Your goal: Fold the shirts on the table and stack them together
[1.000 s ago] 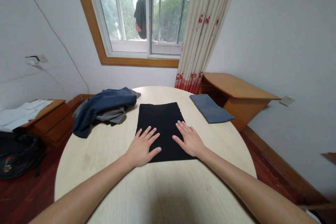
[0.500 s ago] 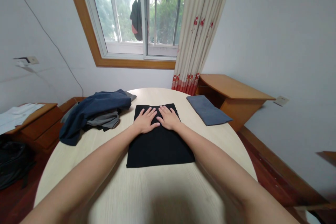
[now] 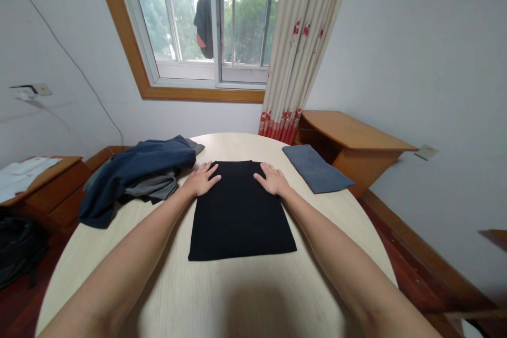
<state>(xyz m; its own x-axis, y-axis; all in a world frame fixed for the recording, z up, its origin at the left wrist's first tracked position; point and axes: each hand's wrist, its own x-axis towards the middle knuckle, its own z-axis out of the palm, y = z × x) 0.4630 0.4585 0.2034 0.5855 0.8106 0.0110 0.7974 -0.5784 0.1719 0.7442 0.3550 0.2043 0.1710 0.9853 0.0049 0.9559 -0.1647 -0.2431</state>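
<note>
A black folded garment (image 3: 241,216) lies flat and smooth in the middle of the round table, its wider edge towards me. My left hand (image 3: 201,179) rests palm down at the garment's far left edge, fingers spread, thumb and fingertips on the black cloth. At the far right edge my right hand (image 3: 273,179) lies the same way, its thumb on the cloth and its fingers pointing away from me. Neither hand grips anything. What kind of garment it is cannot be made out.
On the table's left lies a loose heap of dark blue and grey clothes (image 3: 146,163). To the right is a folded grey-blue garment (image 3: 317,168). A wooden desk (image 3: 356,132) stands beyond the round table (image 3: 186,296), near the curtain (image 3: 303,37) and window.
Both hands have slid apart from the middle of the black garment to its far left and right edges. The cloth's far edge now shows straighter between them.
</note>
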